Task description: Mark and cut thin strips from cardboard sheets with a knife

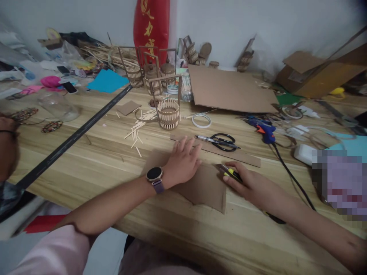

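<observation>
1. Where the far left edge of the frame cuts in, part of another person (7,152) shows, blurred; nothing more can be told.
2. Long black ruler (74,135) runs diagonally from lower left toward upper centre across the wooden table (94,168).
3. Blue paper sheet (107,81) lies upper left of centre, beyond the ruler.
4. Loose small sticks (136,131) lie scattered left of centre, just beside a small stick basket (168,112) with a tall handle.
5. Left hand (182,162), watch on the wrist, lies flat at frame centre; fingers released and spread, pressing down on a brown cardboard piece (203,187).
6. Cardboard piece sits flat on the table at lower centre, under the left hand, reaching to the right hand.
7. Black scissors (222,142) lie just above the hands, resting on a cardboard strip (243,156).
8. Right hand (250,183), right of centre, fingers clenched around a yellow-and-black cutter (231,173); its tip touches the cardboard piece's right edge.
9. Blue glue gun (265,131) lies right of the scissors, its black cord trailing toward lower right.
10. Large cardboard sheet (229,89) lies upper right of centre.
</observation>
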The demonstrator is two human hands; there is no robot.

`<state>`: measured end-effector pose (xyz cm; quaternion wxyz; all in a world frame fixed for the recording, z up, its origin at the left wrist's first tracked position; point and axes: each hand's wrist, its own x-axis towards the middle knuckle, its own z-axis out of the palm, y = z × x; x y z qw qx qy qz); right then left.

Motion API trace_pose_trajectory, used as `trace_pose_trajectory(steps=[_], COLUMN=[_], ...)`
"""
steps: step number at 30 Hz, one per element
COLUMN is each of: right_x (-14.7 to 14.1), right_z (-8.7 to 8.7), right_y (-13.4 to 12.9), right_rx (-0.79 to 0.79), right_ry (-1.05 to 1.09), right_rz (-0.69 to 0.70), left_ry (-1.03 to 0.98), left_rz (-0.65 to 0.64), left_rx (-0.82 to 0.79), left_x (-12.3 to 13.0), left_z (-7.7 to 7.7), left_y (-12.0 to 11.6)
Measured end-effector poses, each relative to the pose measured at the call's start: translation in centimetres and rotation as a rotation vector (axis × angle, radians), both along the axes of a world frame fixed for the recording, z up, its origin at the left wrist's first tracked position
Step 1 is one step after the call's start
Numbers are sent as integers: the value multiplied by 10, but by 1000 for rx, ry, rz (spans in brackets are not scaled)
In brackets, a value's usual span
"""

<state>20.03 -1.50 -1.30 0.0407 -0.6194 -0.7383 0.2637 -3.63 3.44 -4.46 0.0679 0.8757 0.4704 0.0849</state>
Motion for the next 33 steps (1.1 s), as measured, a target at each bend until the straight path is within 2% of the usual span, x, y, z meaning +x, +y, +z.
trace_pose_trajectory(steps=[1, 4, 7, 11, 16, 25, 33], right_x=[0, -8, -15, -11, -7, -11, -24], right_z=[3, 11, 14, 4, -6, -6, 7], right_y=[1, 7, 15, 23, 15, -5, 2], right_rx=[36, 7, 28, 76, 53, 36, 24], right_ry=[-86, -371, -509, -478, -383, -302, -501], right_rz=[30, 105, 193, 218, 193, 245, 335], left_ry=[1, -2, 5, -4, -4, 40, 30], left_rz=[8, 33, 35, -32, -81, -163, -164], left_rx=[5, 29, 61, 127, 87, 98, 124], left_x=[4, 13, 17, 14, 9, 4, 4], left_z=[0, -4, -16, -29, -29, -23, -26], left_y=[3, 10, 13, 8, 5, 4, 2])
